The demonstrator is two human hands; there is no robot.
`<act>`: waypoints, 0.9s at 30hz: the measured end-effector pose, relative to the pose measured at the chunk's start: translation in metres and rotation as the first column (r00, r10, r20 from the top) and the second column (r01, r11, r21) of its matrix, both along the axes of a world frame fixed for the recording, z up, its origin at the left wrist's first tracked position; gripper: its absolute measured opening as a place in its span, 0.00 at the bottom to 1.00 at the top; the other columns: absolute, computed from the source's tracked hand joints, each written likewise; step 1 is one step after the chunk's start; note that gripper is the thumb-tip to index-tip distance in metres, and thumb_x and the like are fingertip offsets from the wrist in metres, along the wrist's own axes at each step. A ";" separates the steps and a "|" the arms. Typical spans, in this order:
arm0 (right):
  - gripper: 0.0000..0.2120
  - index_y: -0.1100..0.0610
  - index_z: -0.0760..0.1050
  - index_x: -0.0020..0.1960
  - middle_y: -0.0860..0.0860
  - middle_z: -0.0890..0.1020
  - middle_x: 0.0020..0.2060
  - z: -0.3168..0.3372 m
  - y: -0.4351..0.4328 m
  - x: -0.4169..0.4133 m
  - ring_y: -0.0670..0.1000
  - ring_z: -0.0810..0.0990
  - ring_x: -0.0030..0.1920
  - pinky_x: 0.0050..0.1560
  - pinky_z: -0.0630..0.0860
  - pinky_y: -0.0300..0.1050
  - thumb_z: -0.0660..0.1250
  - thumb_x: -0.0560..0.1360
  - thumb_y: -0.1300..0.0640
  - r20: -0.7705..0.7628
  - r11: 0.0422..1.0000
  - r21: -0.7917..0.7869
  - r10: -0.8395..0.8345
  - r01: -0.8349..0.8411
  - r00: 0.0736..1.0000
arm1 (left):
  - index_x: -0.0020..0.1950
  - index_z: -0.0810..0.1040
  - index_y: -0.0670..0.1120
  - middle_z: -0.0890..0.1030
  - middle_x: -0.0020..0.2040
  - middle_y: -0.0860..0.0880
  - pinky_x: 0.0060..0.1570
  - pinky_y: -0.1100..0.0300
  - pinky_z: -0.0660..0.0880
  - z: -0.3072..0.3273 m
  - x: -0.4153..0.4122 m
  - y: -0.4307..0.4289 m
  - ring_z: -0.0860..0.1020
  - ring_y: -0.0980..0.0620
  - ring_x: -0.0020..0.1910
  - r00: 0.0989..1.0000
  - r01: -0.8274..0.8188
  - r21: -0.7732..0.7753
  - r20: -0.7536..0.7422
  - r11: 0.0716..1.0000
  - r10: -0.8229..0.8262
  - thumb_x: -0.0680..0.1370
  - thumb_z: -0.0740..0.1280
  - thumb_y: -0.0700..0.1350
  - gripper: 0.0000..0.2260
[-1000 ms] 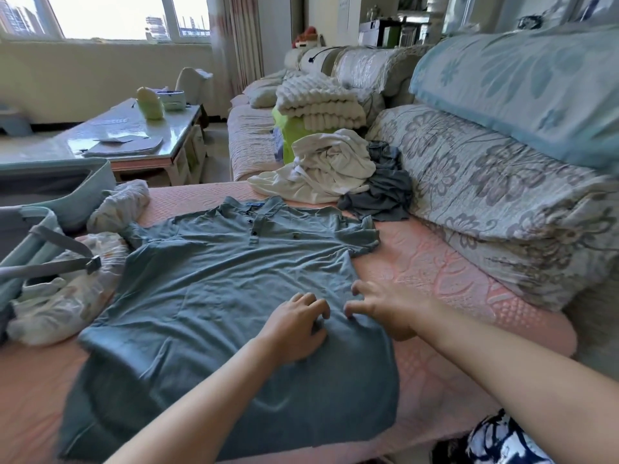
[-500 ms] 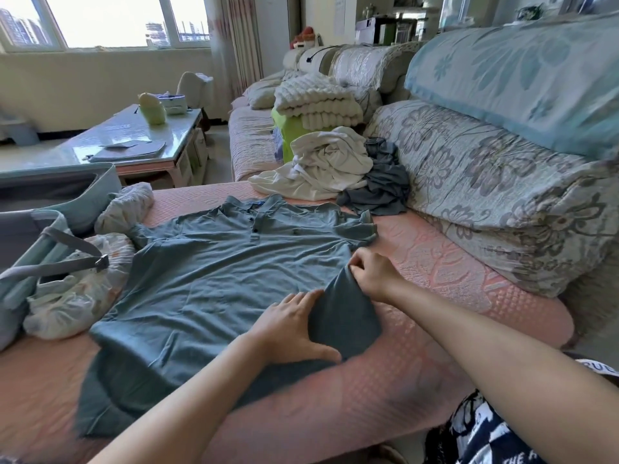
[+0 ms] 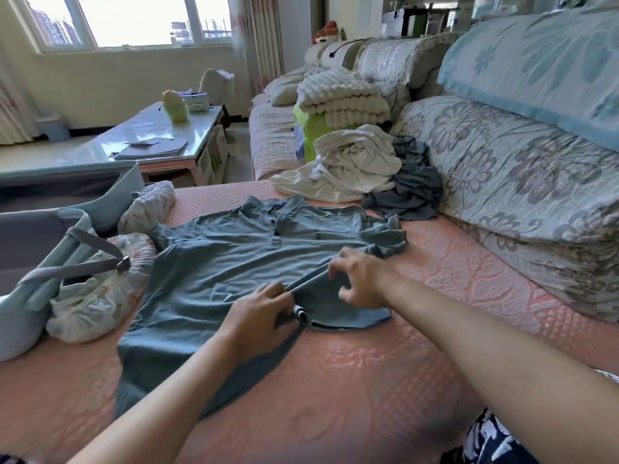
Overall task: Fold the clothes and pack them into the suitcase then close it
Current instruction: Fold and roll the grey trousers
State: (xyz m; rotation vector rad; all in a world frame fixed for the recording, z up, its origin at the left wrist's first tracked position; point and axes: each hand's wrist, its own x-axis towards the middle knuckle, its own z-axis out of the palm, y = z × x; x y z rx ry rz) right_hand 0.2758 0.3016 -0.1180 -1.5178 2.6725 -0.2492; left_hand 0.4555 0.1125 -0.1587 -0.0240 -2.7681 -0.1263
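A grey-blue polo shirt (image 3: 214, 262) lies face up on the pink sofa cover (image 3: 385, 363), its right side turned over onto its front. My left hand (image 3: 258, 316) presses flat on the shirt near the fold's lower end. My right hand (image 3: 360, 276) pinches the folded edge a little further up, fingers partly spread. An open light-blue suitcase (image 3: 20, 323) stands at the left with patterned white clothes (image 3: 97, 296) bundled under its grey strap. A white garment (image 3: 355, 162) and a dark grey one (image 3: 412, 189) lie crumpled behind the shirt.
Floral back cushions (image 3: 519, 182) line the right side. A rolled white cloth (image 3: 147, 209) sits beside the suitcase lid. Further back are a folded knitted blanket (image 3: 341, 95) on a green box and a glass coffee table (image 3: 147, 142) at the left.
The shirt's right side has been lifted and folded leftward over the front. My right hand moved up and left with the edge; my left hand shifted to hold the fold down.
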 end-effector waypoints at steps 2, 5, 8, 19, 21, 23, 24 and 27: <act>0.26 0.41 0.72 0.65 0.48 0.72 0.59 -0.005 -0.003 0.013 0.50 0.72 0.61 0.63 0.71 0.49 0.70 0.68 0.38 0.052 0.971 0.210 0.105 -0.114 0.993 | 0.56 0.73 0.55 0.71 0.57 0.54 0.46 0.54 0.75 -0.004 0.009 0.002 0.72 0.52 0.56 0.975 -0.066 -0.051 0.210 0.996 0.075 0.67 0.64 0.71 0.26; 0.26 0.44 0.75 0.66 0.47 0.76 0.60 -0.010 -0.006 0.023 0.50 0.74 0.62 0.63 0.71 0.49 0.69 0.70 0.39 -0.036 0.954 0.284 0.107 -0.093 0.994 | 0.68 0.65 0.57 0.65 0.63 0.54 0.57 0.55 0.73 0.000 0.013 0.001 0.67 0.53 0.63 0.911 -0.205 0.062 0.378 0.977 0.167 0.65 0.68 0.69 0.36; 0.11 0.47 0.81 0.56 0.47 0.83 0.56 -0.005 -0.013 0.019 0.52 0.79 0.59 0.60 0.71 0.47 0.65 0.75 0.50 -0.209 0.954 0.281 0.165 -0.102 0.964 | 0.70 0.63 0.54 0.71 0.64 0.52 0.56 0.57 0.73 0.012 0.011 -0.009 0.72 0.50 0.63 0.891 -0.260 0.162 0.420 0.952 0.172 0.69 0.70 0.51 0.31; 0.09 0.54 0.78 0.54 0.54 0.83 0.51 0.036 -0.072 -0.062 0.58 0.81 0.51 0.43 0.72 0.46 0.61 0.79 0.56 -0.133 0.925 -0.188 -0.357 0.330 0.924 | 0.56 0.82 0.49 0.81 0.50 0.48 0.40 0.58 0.75 0.087 -0.074 -0.081 0.81 0.45 0.49 0.695 -0.596 -0.175 0.378 0.784 0.612 0.78 0.63 0.44 0.10; 0.11 0.57 0.79 0.55 0.57 0.83 0.52 0.040 -0.091 -0.080 0.60 0.81 0.53 0.45 0.74 0.46 0.60 0.78 0.59 -0.017 0.857 -0.277 -0.456 0.434 0.890 | 0.53 0.82 0.43 0.82 0.42 0.48 0.35 0.57 0.80 0.101 -0.105 -0.095 0.82 0.46 0.41 0.648 -0.635 -0.112 0.461 0.764 0.606 0.78 0.66 0.40 0.07; 0.11 0.59 0.79 0.55 0.58 0.83 0.53 0.044 -0.110 -0.097 0.61 0.80 0.55 0.49 0.76 0.47 0.59 0.78 0.61 0.116 0.775 -0.359 -0.515 0.519 0.849 | 0.49 0.79 0.39 0.82 0.38 0.48 0.30 0.58 0.80 0.110 -0.133 -0.111 0.82 0.47 0.36 0.674 -0.686 0.085 0.449 0.723 0.587 0.78 0.66 0.37 0.03; 0.11 0.59 0.79 0.55 0.58 0.83 0.54 0.046 -0.119 -0.106 0.61 0.80 0.56 0.51 0.75 0.47 0.59 0.78 0.61 0.182 0.729 -0.398 -0.532 0.556 0.827 | 0.49 0.79 0.39 0.82 0.40 0.45 0.34 0.56 0.82 0.113 -0.143 -0.119 0.83 0.45 0.38 0.716 -0.688 0.236 0.374 0.687 0.589 0.77 0.65 0.35 0.04; 0.12 0.55 0.79 0.60 0.56 0.82 0.58 0.044 -0.143 -0.133 0.59 0.78 0.60 0.56 0.73 0.45 0.62 0.79 0.58 0.345 0.672 -0.449 -0.477 0.589 0.808 | 0.65 0.78 0.45 0.79 0.62 0.40 0.58 0.54 0.75 0.111 -0.170 -0.141 0.78 0.40 0.60 0.786 -0.589 0.426 0.103 0.687 0.610 0.77 0.62 0.35 0.17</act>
